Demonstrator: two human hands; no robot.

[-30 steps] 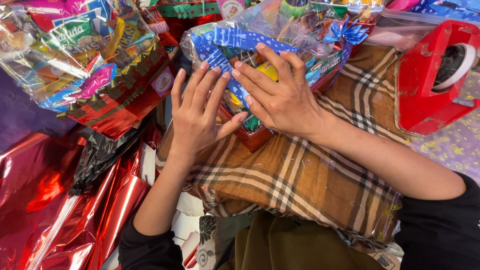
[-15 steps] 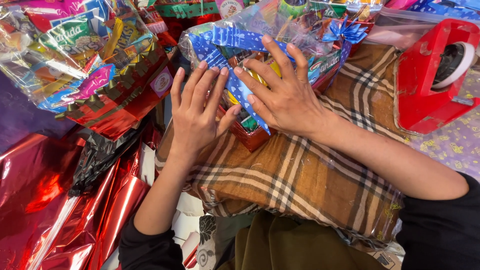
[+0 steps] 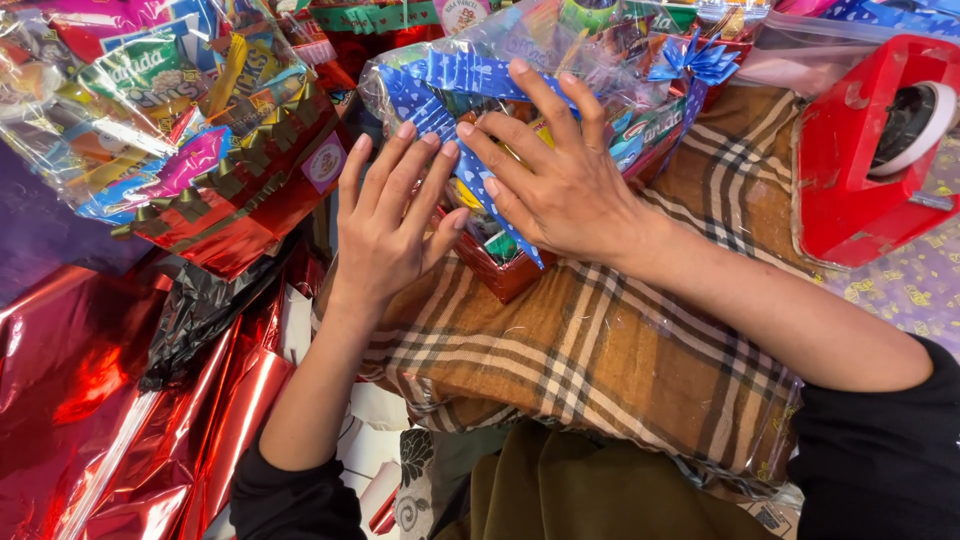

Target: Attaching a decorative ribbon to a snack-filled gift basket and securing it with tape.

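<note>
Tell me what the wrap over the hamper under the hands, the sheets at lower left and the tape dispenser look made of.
Wrap: clear glossy film, probably cellophane; it creases and glints. Sheets: red metallic foil, mirror-like. Tape dispenser: red moulded plastic, apparently, slightly scuffed.

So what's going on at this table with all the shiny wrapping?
A person presses both hands flat on a cellophane-wrapped gift basket of snacks trimmed with blue ribbon. The left hand and the right hand lie side by side on its near face. The basket sits on a plaid cloth. A red tape dispenser stands to the right, another wrapped basket to the left.
</note>
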